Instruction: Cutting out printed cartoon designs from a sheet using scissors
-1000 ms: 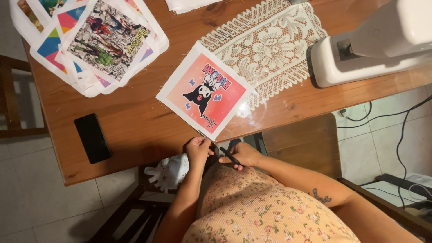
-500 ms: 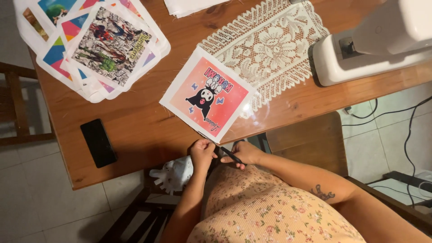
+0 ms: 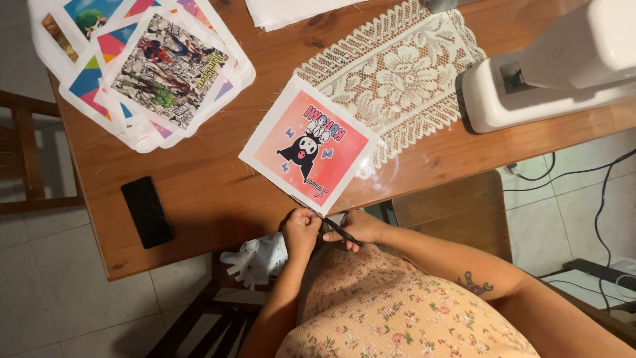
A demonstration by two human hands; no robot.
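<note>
A square white fabric piece with a pink cartoon print (image 3: pixel 310 147) lies on the wooden table (image 3: pixel 199 192), one corner pointing toward me. My left hand (image 3: pixel 301 229) is closed at the table's near edge, pinching something thin at that corner. My right hand (image 3: pixel 358 227) sits beside it, closed on the dark handles of small scissors (image 3: pixel 339 230) that point toward my left hand. Both hands almost touch, just below the print's near corner.
A stack of colourful printed fabric squares (image 3: pixel 149 66) lies at the far left. A cream lace runner (image 3: pixel 397 79) crosses the middle. A white sewing machine (image 3: pixel 550 73) stands at the right, a black phone (image 3: pixel 147 211) near the left edge. White patterned cloth (image 3: pixel 258 258) hangs below the table.
The view has shifted slightly. My hands stay together at the table edge with the scissors; the print has not moved on the table.
</note>
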